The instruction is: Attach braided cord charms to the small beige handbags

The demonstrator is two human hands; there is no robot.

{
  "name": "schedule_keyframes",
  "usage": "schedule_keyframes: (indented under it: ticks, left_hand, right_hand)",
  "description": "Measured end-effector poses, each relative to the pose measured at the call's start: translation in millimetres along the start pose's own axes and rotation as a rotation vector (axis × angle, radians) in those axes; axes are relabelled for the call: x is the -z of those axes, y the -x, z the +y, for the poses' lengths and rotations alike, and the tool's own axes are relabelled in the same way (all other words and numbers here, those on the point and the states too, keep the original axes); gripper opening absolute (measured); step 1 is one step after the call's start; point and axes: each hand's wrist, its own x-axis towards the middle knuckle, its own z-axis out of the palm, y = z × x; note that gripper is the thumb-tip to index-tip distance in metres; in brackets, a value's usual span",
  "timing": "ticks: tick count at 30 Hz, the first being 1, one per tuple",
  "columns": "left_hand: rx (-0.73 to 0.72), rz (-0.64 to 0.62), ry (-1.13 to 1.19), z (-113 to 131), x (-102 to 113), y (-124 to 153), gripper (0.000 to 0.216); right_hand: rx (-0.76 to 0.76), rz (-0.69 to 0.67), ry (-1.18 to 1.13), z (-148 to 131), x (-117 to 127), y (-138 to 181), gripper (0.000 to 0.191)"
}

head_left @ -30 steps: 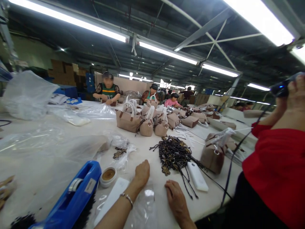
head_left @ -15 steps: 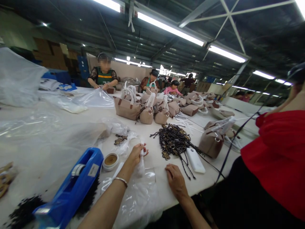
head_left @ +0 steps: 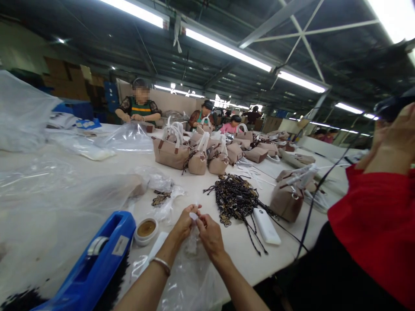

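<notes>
My left hand (head_left: 184, 223), with a silver bangle on the wrist, is closed on the gathered end of a clear plastic bag (head_left: 191, 280). Close beside it, my right hand (head_left: 210, 236) pinches with thumb and forefinger at a small white round piece (head_left: 193, 216). That piece sits between the two hands; whether it is a sticker or part of the plastic I cannot tell. The bag hangs below my hands and spreads over the table's near edge. To the right lies a pile of dark braided cords with patterned tags (head_left: 235, 194), beside a white phone-like slab (head_left: 266, 226).
A blue tape dispenser (head_left: 94, 263) and a tape roll (head_left: 146, 231) lie at left, with plastic sheeting (head_left: 65, 207) behind. Beige handbags (head_left: 170, 152) stand further back, another bag (head_left: 287, 196) at right. A person in red (head_left: 372, 216) stands close at right; several people work beyond.
My right hand has moved left and up from the table to meet my left hand at the plastic. The white round piece now shows between them. The red-sleeved person's hands have risen.
</notes>
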Motion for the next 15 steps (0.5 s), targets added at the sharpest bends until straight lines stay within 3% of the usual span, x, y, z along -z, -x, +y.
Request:
schedule_keyframes:
  ticks: [5,9,12,15]
  left_hand:
    - [-0.013,0.002,0.005,0,3,-2,0.031]
    - [-0.040,0.017,0.009,1,5,-4,0.034]
    - [-0.037,0.001,-0.002,1,5,-2,0.033]
    - [-0.022,-0.014,-0.027,2,5,1,0.030]
  right_hand:
    - [0.013,-0.040,0.020,3,2,-15,0.015]
    - [-0.012,-0.190,-0.120,7,-2,-11,0.034]
    - [-0.076,-0.109,-0.183,7,-10,-10,0.019]
    - [-0.111,-0.043,-0.232,8,-9,-15,0.023]
